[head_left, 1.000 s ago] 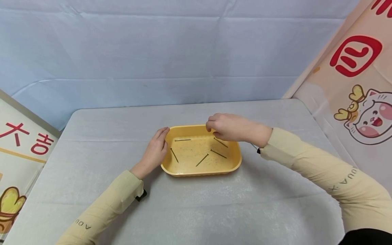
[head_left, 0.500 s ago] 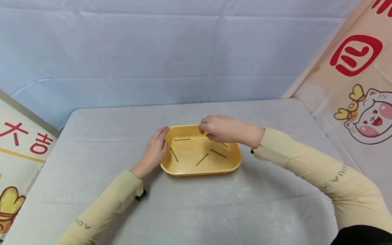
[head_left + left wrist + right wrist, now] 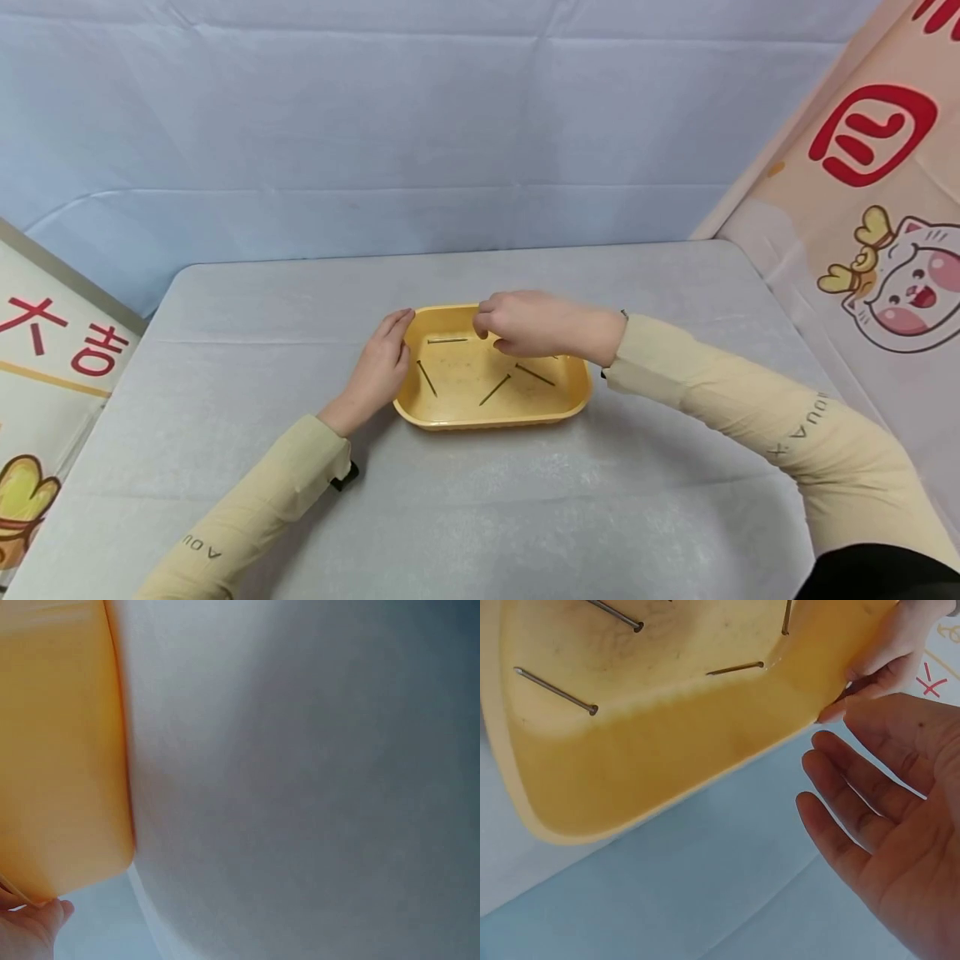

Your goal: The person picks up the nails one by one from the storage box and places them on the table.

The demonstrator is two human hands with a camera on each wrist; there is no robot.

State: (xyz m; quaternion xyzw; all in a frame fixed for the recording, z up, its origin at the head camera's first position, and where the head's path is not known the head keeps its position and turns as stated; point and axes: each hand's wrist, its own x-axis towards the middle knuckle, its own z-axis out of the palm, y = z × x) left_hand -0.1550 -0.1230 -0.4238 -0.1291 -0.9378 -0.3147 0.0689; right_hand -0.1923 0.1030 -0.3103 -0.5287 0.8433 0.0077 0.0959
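Observation:
A yellow plastic tray lies on the table with several nails inside, spread apart on its floor. Among them are a nail near the back wall, a slanted nail on the left and a nail nearer the front. My left hand grips the left rim of the tray; its fingers show at the corner in the left wrist view. Over the tray's back right part hovers my right hand, fingers loosely bent and holding nothing in the right wrist view. It hides most of one nail.
A pale grey cloth covers the table. Behind it hangs a light blue cloth backdrop. Printed panels with red characters stand at the right and left.
My right hand has moved left along the tray's back edge, now covering most of the back right nail. My left hand, the tray and the nails have stayed put.

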